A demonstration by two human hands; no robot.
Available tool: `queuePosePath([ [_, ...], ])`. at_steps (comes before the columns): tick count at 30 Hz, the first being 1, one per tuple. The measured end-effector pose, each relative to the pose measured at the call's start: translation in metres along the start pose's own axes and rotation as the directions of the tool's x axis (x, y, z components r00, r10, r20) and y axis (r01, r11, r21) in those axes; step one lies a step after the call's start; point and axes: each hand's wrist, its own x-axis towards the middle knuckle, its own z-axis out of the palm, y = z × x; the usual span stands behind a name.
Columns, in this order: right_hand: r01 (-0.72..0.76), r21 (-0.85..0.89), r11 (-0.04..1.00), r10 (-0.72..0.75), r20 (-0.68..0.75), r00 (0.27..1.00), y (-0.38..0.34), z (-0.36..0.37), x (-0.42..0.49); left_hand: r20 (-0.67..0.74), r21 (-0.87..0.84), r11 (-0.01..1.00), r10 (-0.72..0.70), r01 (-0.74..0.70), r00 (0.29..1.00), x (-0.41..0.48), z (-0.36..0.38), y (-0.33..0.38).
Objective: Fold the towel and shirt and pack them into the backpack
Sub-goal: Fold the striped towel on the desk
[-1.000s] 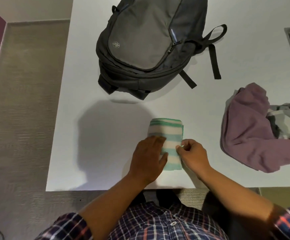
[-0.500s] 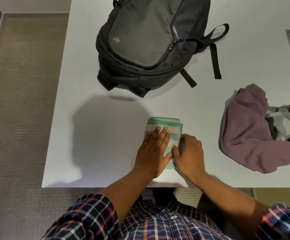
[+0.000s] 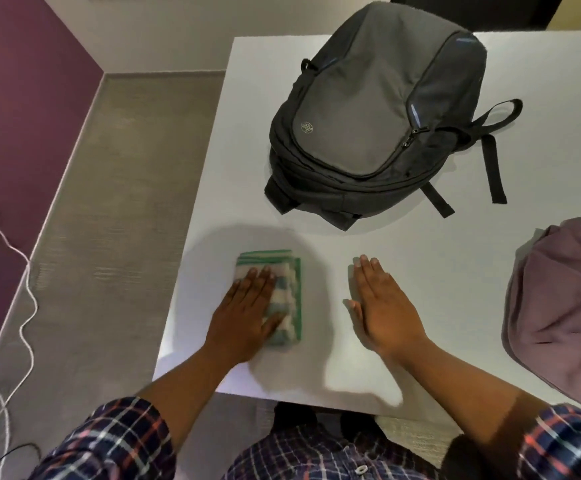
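A green-and-white striped towel (image 3: 287, 292), folded into a small thick rectangle, lies near the front left of the white table (image 3: 403, 258). My left hand (image 3: 247, 313) presses flat on its left half, fingers straight. My right hand (image 3: 381, 306) rests flat on the bare table to the right of the towel, apart from it. A dark grey backpack (image 3: 375, 112) lies zipped shut at the back of the table. A crumpled mauve shirt (image 3: 559, 313) sits at the right edge, partly cut off by the frame.
The table's left edge runs close beside the towel, with grey carpet (image 3: 116, 209) below. A white charger cable (image 3: 25, 299) trails on the floor by the purple wall. The backpack's loose straps (image 3: 490, 161) lie on the table to its right.
My right hand has let go of the towel and moved right onto the bare table. The left hand stays pressed on the towel. The camera view has shifted, so the table appears further right.
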Motion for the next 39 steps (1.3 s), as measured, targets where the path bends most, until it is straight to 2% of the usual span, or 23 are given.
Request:
queuePosePath([
  [4,-0.139,0.027,0.99,0.138,0.017,0.99,-0.002,0.01,0.021,0.042,-0.002,0.999,0.042,-0.042,0.998,0.017,-0.021,-0.054],
  [6,-0.173,0.013,0.985,0.172,0.031,0.985,0.0,0.014,0.023,0.042,-0.028,1.0,0.003,-0.002,0.999,0.032,-0.03,-0.072],
  [9,-0.138,-0.006,0.99,0.138,0.005,0.99,-0.006,0.023,0.03,0.027,-0.069,0.996,-0.057,0.059,0.998,0.055,-0.042,-0.102],
  [13,-0.173,-0.012,0.985,0.172,-0.063,0.983,-0.014,0.033,0.033,0.01,-0.097,0.992,-0.077,0.077,0.997,0.096,-0.058,-0.12],
  [29,-0.231,-0.036,0.972,0.226,-0.112,0.968,-0.01,0.041,0.037,-0.033,0.088,0.995,0.05,-0.047,0.998,0.264,-0.121,-0.167],
  [39,-0.187,-0.037,0.982,0.182,-0.107,0.977,0.001,0.046,0.045,-0.071,0.139,0.99,0.027,-0.017,0.997,0.277,-0.12,-0.161],
])
